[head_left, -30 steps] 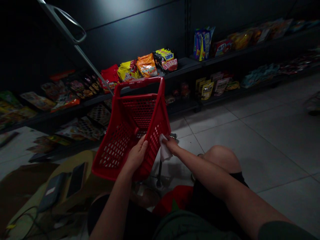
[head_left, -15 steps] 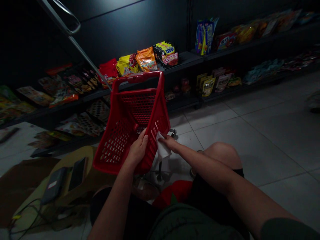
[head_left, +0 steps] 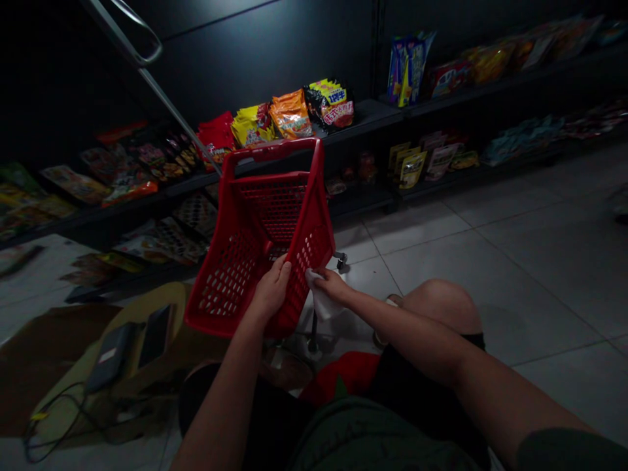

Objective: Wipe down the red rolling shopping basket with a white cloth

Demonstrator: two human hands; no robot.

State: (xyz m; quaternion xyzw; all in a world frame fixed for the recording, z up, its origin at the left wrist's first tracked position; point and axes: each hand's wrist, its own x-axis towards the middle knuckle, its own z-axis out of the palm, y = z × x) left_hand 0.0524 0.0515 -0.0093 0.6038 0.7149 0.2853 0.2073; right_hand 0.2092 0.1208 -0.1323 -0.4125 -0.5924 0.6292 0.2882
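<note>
A red plastic shopping cart basket [head_left: 230, 278] with perforated walls stands tilted in front of me, on a frame with wheels. My left hand [head_left: 272, 288] is closed over the basket's near rim, thumb on top and fingers inside. Against the outside of the right wall, my right hand [head_left: 331, 286] pinches a white cloth or tissue [head_left: 324, 306], which hangs down below the fingers. Where the cloth meets the wall is partly covered by the fingers.
Behind the basket, dark shelves [head_left: 377, 121] hold several snack packets [head_left: 292, 114]. At the left, a yellowish stool [head_left: 176, 297] carries a phone [head_left: 156, 335] and a dark power bank-like device [head_left: 112, 353] with cables. A metal pole [head_left: 167, 101] rises at the upper left. Tiled floor [head_left: 520, 275] stretches right.
My right hand with the white cloth has slid slightly down along the basket's outer wall. My left hand keeps its hold on the rim. The view has shifted slightly.
</note>
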